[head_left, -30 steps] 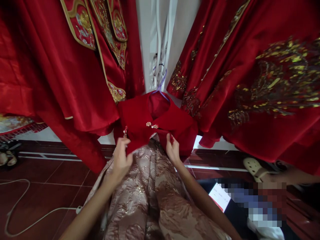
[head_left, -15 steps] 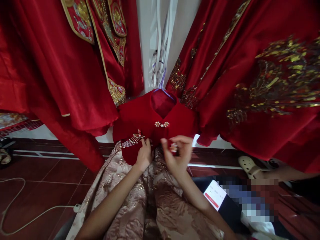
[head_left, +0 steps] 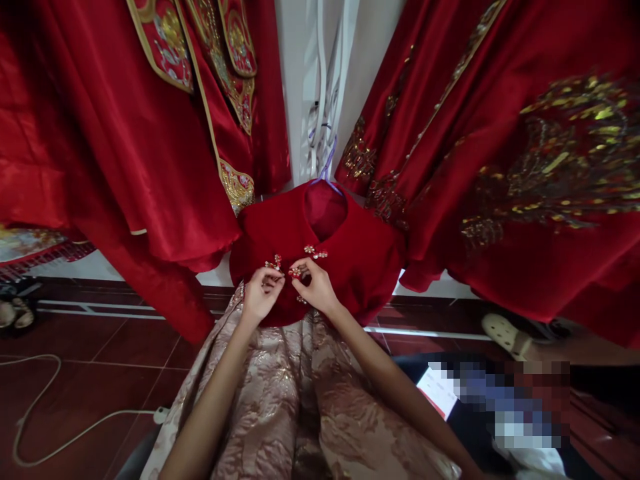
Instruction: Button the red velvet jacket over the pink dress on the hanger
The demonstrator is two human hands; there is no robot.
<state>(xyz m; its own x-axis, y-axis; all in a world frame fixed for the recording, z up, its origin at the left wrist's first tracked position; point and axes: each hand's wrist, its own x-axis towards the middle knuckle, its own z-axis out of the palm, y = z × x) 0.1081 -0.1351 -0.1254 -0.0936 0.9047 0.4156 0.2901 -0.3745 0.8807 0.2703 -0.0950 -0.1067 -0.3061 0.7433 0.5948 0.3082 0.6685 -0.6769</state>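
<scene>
A short red garment with a V-shaped neck opening hangs on a purple hanger in front of me. A beaded clasp sits below its neckline. My left hand is closed in a pinch at a beaded brooch on the garment's left side; its hanging strands are mostly covered by the hand. Close beside it, my right hand pinches a beaded flower button between thumb and fingers. Another beaded piece shows just below the right hand.
Red embroidered robes hang at left, with sequinned red robes at right. Pinkish brocade fabric lies below my hands. A white cable crosses the tiled floor. At right are a lit phone screen and a person's cream clog.
My right hand has moved left and slightly up with the flower button, now close to my left hand. My left hand has shifted left onto the brooch. The garment's front has been drawn leftward.
</scene>
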